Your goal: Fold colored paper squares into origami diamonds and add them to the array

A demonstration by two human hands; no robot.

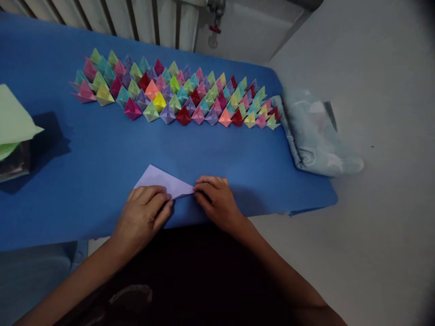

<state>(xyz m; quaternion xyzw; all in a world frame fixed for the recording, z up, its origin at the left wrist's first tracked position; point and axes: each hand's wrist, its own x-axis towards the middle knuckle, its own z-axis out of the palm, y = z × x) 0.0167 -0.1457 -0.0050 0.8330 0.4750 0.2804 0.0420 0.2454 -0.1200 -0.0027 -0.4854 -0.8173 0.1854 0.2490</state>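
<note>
A lilac sheet of origami paper (158,177), folded into a triangle, lies near the front edge of the blue table. My left hand (144,212) rests over its left and lower part, fingers curled and pressing it along the near edge. With thumb and fingertips, my right hand (217,199) pinches the paper's right-hand corner. Part of the paper is hidden beneath my left fingers. Beyond my hands, many-coloured folded paper boats (184,116) stand in several close rows.
At the left edge, light green paper sheets (13,118) lie on a dark box (16,162). A folded grey-blue cloth (311,136) sits at the table's right end, against the wall. A white radiator (166,22) with a red-handled valve (215,29) stands behind the blue table (102,149).
</note>
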